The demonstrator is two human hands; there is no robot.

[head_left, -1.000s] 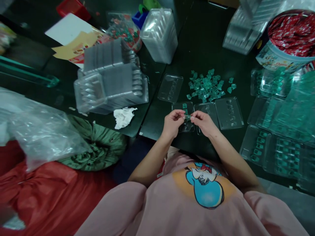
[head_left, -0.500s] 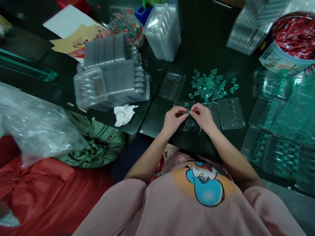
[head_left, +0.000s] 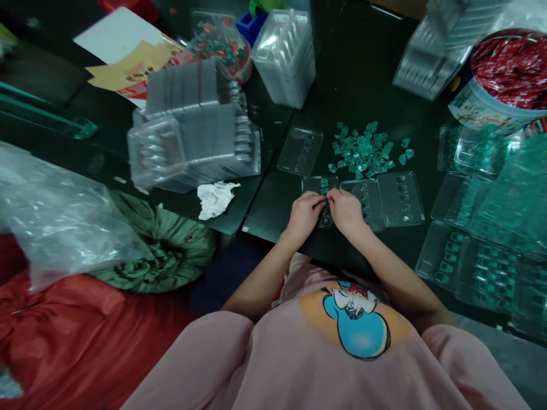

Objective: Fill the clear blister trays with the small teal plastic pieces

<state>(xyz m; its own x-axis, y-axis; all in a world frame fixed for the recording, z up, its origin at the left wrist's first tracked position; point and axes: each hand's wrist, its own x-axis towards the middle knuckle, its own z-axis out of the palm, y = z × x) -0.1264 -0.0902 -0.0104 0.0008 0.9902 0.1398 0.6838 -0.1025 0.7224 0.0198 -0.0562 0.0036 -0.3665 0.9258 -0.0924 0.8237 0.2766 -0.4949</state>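
Note:
Both hands meet over a clear plastic blister tray (head_left: pixel 310 183) close to the table's near edge. Two small green pieces (head_left: pixel 323 187) sit in its upper cavities. My left hand (head_left: pixel 304 215) is closed with thumb and fingers pinched together above the tray's middle cavities. Beside it, my right hand (head_left: pixel 347 209) is also pinched at the same spot; whatever is between the fingertips is hidden. A loose pile of translucent green pieces (head_left: pixel 362 149) lies just beyond. Bare trays flank the hands: one at the upper left (head_left: pixel 299 151), two to the right, including the outer tray (head_left: pixel 391 199).
Filled trays with green pieces (head_left: pixel 491 273) overlap at the right. Behind them stands a tub of red wrappers (head_left: pixel 474 105). Stacked clear trays (head_left: pixel 209 136) and a crumpled white tissue (head_left: pixel 216 199) are at the left. Another tray stack (head_left: pixel 284 62) stands at the back.
Both hands have shifted slightly down the tray, toward me. A second green piece now shows in the upper cavities, and the neighbouring tray is less covered.

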